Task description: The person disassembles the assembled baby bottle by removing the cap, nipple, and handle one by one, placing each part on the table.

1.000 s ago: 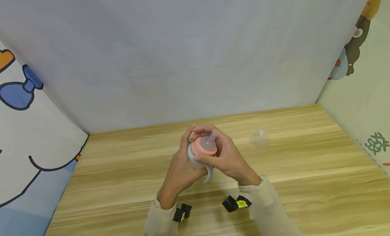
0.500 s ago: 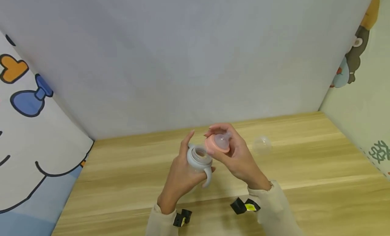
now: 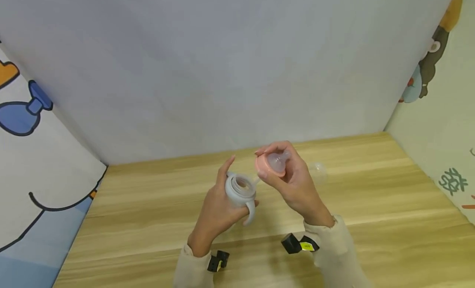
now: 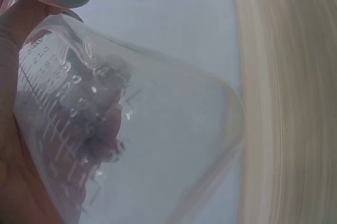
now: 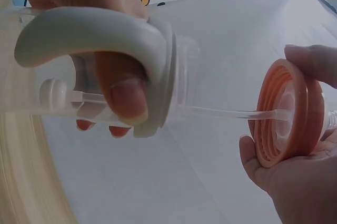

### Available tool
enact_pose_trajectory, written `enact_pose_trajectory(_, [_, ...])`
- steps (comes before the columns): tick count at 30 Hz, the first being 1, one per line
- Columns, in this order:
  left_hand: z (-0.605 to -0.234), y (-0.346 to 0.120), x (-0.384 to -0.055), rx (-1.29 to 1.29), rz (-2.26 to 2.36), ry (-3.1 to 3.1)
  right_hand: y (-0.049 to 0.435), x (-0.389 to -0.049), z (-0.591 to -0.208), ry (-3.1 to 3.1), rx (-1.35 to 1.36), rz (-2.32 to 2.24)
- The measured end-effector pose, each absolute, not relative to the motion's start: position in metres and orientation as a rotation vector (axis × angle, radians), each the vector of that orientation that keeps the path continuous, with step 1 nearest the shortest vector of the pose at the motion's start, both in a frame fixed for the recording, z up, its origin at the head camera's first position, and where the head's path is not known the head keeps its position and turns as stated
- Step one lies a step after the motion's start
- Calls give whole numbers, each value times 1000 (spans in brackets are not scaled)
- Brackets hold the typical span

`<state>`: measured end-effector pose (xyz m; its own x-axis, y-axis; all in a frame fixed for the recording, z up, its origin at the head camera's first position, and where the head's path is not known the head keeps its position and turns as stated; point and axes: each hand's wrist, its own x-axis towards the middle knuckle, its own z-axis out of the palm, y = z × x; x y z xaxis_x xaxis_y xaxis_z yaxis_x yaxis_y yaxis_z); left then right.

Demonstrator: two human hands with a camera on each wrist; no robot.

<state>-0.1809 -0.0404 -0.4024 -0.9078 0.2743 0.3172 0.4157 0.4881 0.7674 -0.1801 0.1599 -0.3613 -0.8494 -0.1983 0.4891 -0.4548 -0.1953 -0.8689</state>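
Note:
My left hand [image 3: 219, 209] grips a clear baby bottle [image 4: 158, 129] with printed markings, its mouth uncovered. Around the bottle's neck sits a pale grey collar [image 3: 233, 194] with curved handles [image 5: 89, 31]. To the right, my right hand [image 3: 297, 189] pinches a pink screw ring [image 3: 265, 167] by its edge, with a clear nipple [image 3: 278, 161] standing up from it. In the right wrist view a thin clear straw [image 5: 231, 112] runs from the ring's underside into the bottle mouth. A white weighted end [image 5: 53, 94] of the straw shows inside the bottle.
A clear domed cap [image 3: 318, 172] lies on the wooden table [image 3: 148, 205], partly behind my right hand. A plain pale backdrop [image 3: 237, 73] rises at the table's far edge. Cartoon-printed panels [image 3: 29, 156] stand at both sides.
The pink ring with its nipple has come off the bottle and moved to the right in my right hand, drawing the straw partly out. My left hand keeps holding the bottle nearly in place.

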Motion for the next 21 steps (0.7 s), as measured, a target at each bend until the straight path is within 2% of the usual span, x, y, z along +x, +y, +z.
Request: enact_pose_trajectory(21, [-406,-36,-182,-581,-1351,-2669,174,-178,-352,-1805,673,2158])
